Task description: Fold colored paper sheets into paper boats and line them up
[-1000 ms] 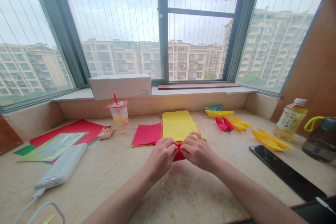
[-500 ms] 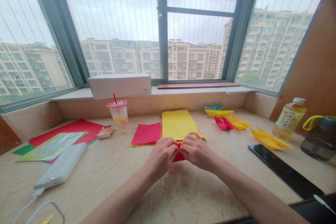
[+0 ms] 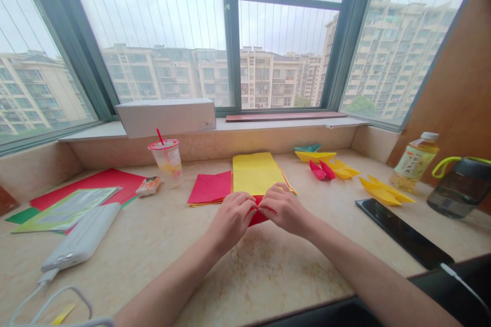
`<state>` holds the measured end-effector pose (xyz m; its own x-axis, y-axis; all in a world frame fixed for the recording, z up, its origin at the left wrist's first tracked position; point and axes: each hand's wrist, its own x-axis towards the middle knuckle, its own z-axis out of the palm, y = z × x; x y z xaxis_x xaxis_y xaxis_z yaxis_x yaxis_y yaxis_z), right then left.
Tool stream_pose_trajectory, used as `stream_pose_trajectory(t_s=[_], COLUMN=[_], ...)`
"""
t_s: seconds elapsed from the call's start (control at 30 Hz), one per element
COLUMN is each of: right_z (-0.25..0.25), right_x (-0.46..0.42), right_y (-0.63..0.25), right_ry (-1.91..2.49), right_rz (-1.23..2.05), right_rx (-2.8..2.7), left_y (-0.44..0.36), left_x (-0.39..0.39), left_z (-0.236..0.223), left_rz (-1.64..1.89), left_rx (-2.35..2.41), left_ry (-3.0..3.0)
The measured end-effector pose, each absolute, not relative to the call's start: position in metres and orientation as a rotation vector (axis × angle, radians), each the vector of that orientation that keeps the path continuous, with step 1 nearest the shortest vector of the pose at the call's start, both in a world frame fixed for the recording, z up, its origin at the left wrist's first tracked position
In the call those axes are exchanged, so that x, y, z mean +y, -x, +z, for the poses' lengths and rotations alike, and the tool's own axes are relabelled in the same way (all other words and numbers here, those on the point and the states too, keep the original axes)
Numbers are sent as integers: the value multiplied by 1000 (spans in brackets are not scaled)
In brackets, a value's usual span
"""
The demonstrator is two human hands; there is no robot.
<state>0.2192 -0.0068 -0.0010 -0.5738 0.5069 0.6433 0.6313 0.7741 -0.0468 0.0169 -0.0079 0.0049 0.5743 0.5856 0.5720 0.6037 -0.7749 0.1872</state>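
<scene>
A small folded piece of red paper (image 3: 259, 216) is pinched between my two hands, low over the counter at the near edge of a yellow paper stack (image 3: 251, 169). My left hand (image 3: 235, 213) grips its left side with fingers closed, while my right hand (image 3: 283, 208) closes on the right side. The thumbs nearly meet at the paper's middle. Most of the red paper hides behind the fingers. Left of the yellow stack lies a pile of red squares (image 3: 210, 187).
Folded paper boats, yellow (image 3: 315, 156), red (image 3: 322, 170) and teal (image 3: 308, 147), stand at the back right. A phone (image 3: 402, 232), drink bottle (image 3: 414, 163) and dark flask (image 3: 458, 189) sit right. Leftward are a plastic cup (image 3: 168, 159), power bank (image 3: 82, 237) and red sheets (image 3: 126, 183).
The view has shifted slightly, so everything sits a little higher and farther left. Both hands keep their hold on the red paper, with hardly any change in finger position.
</scene>
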Motion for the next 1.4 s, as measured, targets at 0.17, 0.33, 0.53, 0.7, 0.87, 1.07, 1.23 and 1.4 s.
stream_pose_trajectory(t_s=[0.17, 0.33, 0.53, 0.7, 0.87, 1.07, 1.23, 1.4], right_z=[-1, 0, -2, 0, 23, 46, 38, 29], right_x=[-7, -8, -8, -5, 1, 8, 16, 25], right_y=[-219, -218, -220, -226, -256, -314, -339, -339], right_ry=[854, 862, 892, 946, 1318, 2174, 2405, 2456], right_rz=[-272, -243, -155, -168, -233, -309, -109, 28], right_rx=[-2315, -2331, -2325, -2337, -2185, -1861, -1812, -1832], left_y=[-18, -16, -14, -14, -12, -13, -14, -15], left_x=[-8, -7, -6, -6, -4, -3, -3, -3], left_z=[5, 6, 4, 4, 3, 1, 1, 1], left_rz=[-957, -917, -946, -1041, -1128, -1060, -1059, -1062], left_rx=[-1035, -971, -999, -1036, -967, -915, -899, -889], left_ry=[2778, 2791, 2764, 2697, 2640, 2689, 2709, 2715])
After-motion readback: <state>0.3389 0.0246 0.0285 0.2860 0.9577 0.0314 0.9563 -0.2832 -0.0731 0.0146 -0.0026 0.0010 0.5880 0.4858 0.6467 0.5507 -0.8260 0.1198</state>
